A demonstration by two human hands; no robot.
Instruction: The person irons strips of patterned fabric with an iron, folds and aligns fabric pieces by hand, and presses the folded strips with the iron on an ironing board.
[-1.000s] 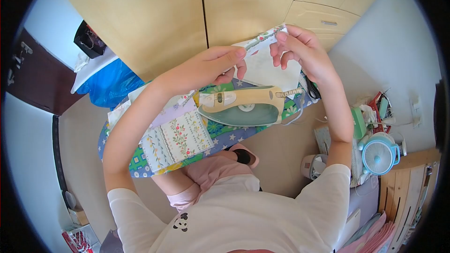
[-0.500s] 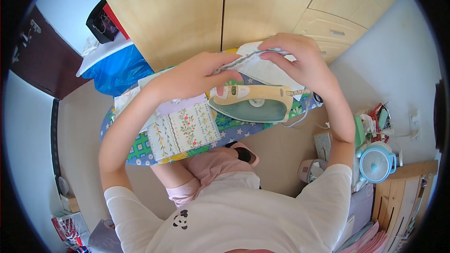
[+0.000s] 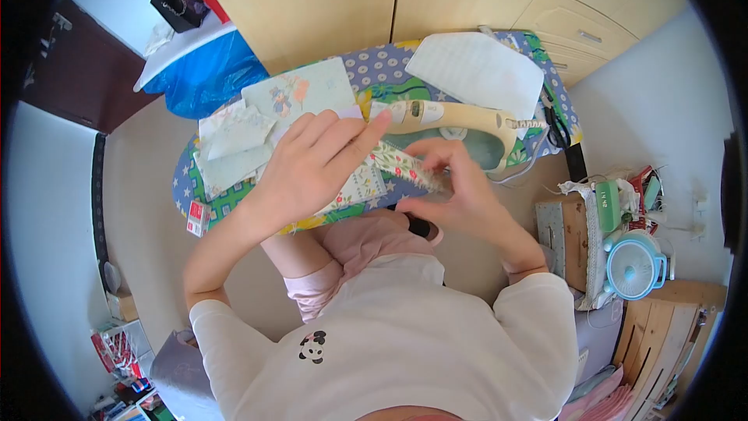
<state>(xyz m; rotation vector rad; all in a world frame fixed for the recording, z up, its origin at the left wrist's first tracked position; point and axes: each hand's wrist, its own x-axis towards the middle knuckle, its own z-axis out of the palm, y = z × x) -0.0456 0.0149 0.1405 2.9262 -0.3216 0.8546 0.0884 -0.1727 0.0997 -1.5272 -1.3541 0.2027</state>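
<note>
A folded strip of floral fabric [image 3: 405, 165] spans the gap between my hands, in front of the iron; its right end is blurred. My left hand [image 3: 312, 160] is at the strip's left end, back of the hand up, some fingertips hidden. Curled around the other end is my right hand [image 3: 460, 195], thumb and fingers apart at the tips. Just behind lies a cream and green iron [image 3: 460, 121] on its side. Part of a flat floral piece [image 3: 362, 187] shows beneath the hands on the patterned ironing board [image 3: 374, 66].
A white cloth [image 3: 475, 70] lies behind the iron. Pale printed fabric pieces [image 3: 300, 93] are at the board's left, with a small red and white box [image 3: 198, 218] at its edge. The iron's cord [image 3: 518, 175] trails at right. A cabinet [image 3: 312, 0] stands behind.
Both hands have come nearer to my body, carrying the fabric strip from behind the iron to its front side. The view has shifted, exposing the white cloth and the printed pieces more fully.
</note>
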